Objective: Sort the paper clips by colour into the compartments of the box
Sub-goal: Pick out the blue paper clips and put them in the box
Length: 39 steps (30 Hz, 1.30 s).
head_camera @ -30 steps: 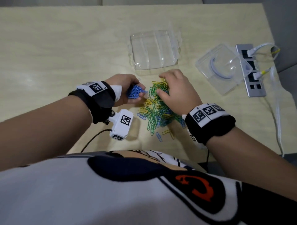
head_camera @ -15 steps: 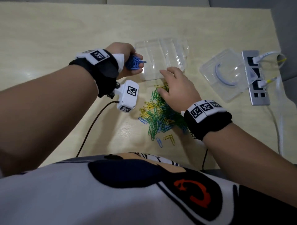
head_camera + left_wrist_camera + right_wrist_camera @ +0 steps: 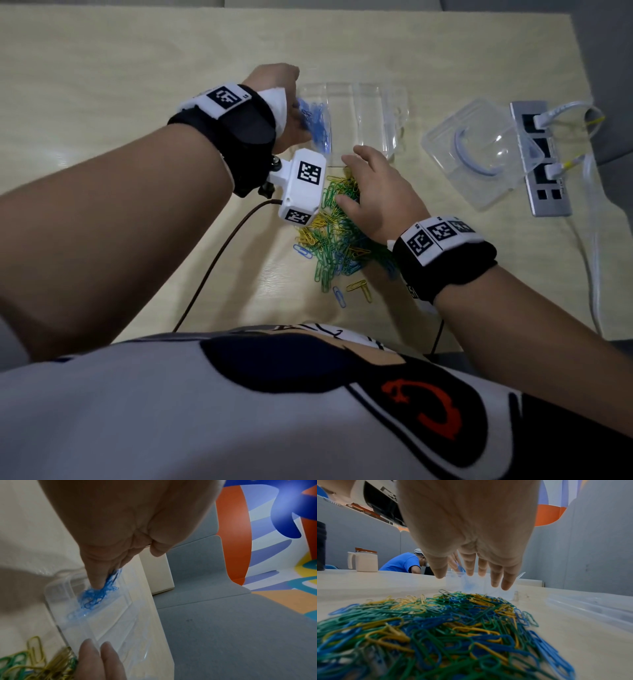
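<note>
**Blue clips over the box's left compartment**

The clear box (image 3: 356, 113) sits on the pale wooden counter (image 3: 102, 85) and serves as the landmark here. The left hand (image 3: 284, 102) is over the box's left end compartment, fingers pointing down, with a bunch of blue paper clips (image 3: 317, 120) at its fingertips. In the left wrist view the clips trail from the fingertips (image 3: 97, 580) down to the compartment floor; motion blur makes it hard to say whether the fingers pinch them or have let them go, so the grasp cannot be told. The box's other compartments look bare.

Just on the person's side of the box lies the mixed pile of paper clips (image 3: 335, 236), green, yellow and blue tangled together, with a few loose ones at its near edge. The right hand (image 3: 380, 192) rests on the far part of that pile, fingers straight and relaxed, gripping nothing; its fingertips (image 3: 506, 584) reach towards the box's near wall.

To the right of the box lies a clear lid (image 3: 479, 154), and just beyond that a grey USB hub (image 3: 544, 202) with white cables (image 3: 596, 260) plugged in. A white wrist camera (image 3: 303, 186) hangs between the left wrist and the pile.
</note>
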{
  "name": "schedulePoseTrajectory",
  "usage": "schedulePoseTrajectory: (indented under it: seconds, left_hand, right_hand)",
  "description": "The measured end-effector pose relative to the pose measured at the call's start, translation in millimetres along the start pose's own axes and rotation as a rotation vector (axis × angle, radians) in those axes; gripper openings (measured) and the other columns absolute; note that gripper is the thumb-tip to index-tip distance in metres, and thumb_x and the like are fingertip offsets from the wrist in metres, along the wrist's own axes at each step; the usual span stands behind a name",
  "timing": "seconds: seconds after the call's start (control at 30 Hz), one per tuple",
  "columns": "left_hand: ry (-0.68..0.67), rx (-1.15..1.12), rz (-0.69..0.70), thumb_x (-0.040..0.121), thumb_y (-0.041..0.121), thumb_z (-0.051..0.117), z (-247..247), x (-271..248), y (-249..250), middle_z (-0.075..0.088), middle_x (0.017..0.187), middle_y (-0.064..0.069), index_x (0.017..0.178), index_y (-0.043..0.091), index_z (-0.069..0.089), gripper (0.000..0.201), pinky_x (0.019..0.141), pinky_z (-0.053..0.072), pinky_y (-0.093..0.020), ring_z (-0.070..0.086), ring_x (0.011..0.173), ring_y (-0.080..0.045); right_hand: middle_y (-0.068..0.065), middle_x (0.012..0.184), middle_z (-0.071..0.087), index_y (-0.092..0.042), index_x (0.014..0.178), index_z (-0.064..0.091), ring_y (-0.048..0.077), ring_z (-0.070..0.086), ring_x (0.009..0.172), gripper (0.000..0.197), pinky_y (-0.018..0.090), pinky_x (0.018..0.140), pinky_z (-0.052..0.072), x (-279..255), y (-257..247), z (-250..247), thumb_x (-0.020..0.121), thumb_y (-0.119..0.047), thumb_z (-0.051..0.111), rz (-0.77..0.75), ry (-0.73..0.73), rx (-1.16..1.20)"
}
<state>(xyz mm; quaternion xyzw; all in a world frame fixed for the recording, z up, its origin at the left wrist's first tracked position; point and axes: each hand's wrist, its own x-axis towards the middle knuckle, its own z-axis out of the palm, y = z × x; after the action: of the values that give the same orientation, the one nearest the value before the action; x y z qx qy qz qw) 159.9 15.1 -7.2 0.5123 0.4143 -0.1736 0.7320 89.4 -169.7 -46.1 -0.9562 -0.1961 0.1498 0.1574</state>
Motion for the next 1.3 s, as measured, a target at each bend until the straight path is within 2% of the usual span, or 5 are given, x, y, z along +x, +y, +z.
schedulePoseTrajectory:
  seconds: [0.07,0.2,0.73,0.97,1.3]
  left_hand:
    - [-0.012,0.002,0.023,0.096,0.042,0.044,4.6,-2.9,-0.8,0.049,0.092,-0.016,0.094,0.0,0.053,0.042,0.089,0.05,-0.044,0.053,0.078,-0.027]
    - [-0.02,0.133,0.053,0.095,0.048,0.041,-3.7,-4.6,-2.9,0.043,0.076,-0.008,0.082,0.008,0.05,0.043,0.06,0.041,-0.029,0.042,0.062,-0.021]
    - [0.026,0.554,-0.002,0.09,0.017,0.055,-45.6,-28.9,-63.8,0.062,0.071,-0.001,0.084,0.014,0.058,0.007,0.062,0.049,-0.027,0.058,0.061,-0.015]
    - [-0.123,0.662,-0.055,0.09,0.014,0.054,-26.2,-47.5,-96.9,0.058,0.068,-0.003,0.081,0.012,0.059,0.01,0.068,0.048,-0.028,0.051,0.059,-0.015]
    - [-0.202,0.688,0.006,0.091,0.013,0.055,-11.0,-57.5,-103.7,0.057,0.067,-0.002,0.098,0.009,0.06,0.009,0.063,0.046,-0.027,0.051,0.058,-0.014]
  right_hand:
    - [0.002,0.157,0.022,-0.018,0.145,0.035,0.025,0.034,0.138,0.061,0.046,0.108,0.035,-0.4,0.3,0.6,0.091,-0.037,0.056,-0.002,-0.003,-0.001]
    - [0.001,0.158,0.018,-0.018,0.145,0.035,0.025,0.032,0.139,0.061,0.046,0.108,0.036,-2.0,1.2,0.1,0.091,-0.038,0.056,0.013,-0.023,0.004]
    - [0.01,0.109,0.058,-0.02,0.104,0.068,0.032,0.054,0.102,0.023,0.044,0.086,0.048,-20.1,29.0,-9.6,0.09,-0.018,0.049,0.169,0.087,0.006]
    - [0.005,0.124,0.051,-0.031,0.134,0.049,0.029,0.048,0.117,0.044,0.043,0.093,0.04,-30.2,18.6,6.5,0.092,-0.034,0.056,0.044,-0.084,-0.165]
    - [0.005,0.105,0.058,-0.025,0.102,0.068,0.029,0.053,0.102,0.022,0.039,0.086,0.036,-31.2,25.9,-3.4,0.091,-0.029,0.049,0.165,0.084,-0.094]
